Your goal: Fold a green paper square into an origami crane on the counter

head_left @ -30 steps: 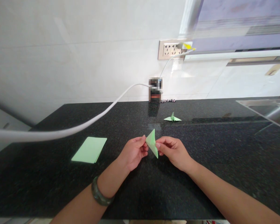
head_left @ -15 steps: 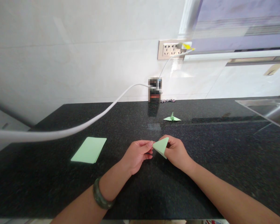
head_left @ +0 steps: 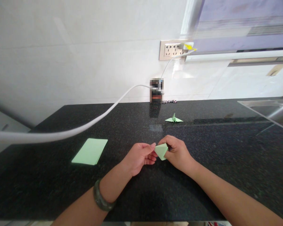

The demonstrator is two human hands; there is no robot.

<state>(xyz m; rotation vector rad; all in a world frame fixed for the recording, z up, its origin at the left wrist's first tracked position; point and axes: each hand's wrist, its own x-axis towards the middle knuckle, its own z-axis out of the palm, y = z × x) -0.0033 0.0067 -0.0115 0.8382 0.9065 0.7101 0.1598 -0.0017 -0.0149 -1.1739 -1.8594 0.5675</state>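
Observation:
A small folded piece of light green paper (head_left: 161,151) is held between my two hands, just above the dark countertop. My left hand (head_left: 139,157) pinches its left corner between thumb and fingers. On the other side, my right hand (head_left: 178,153) grips the paper's right edge, with its fingertips partly hidden behind and inside the fold. Beyond my hands a finished-looking green paper crane (head_left: 174,119) stands with its wings spread. To the left lies a stack of green paper sheets (head_left: 90,151).
A white cable (head_left: 103,115) arcs over the black countertop (head_left: 61,194) from the left to a blurred-out device (head_left: 157,91) against the wall. A wall socket (head_left: 171,50) holds a plug. At the far right is a metal sink (head_left: 273,110).
The green paper has turned and partly closed between my hands; its upper point has come down and its shape looks smaller. My left fingers have shifted slightly right.

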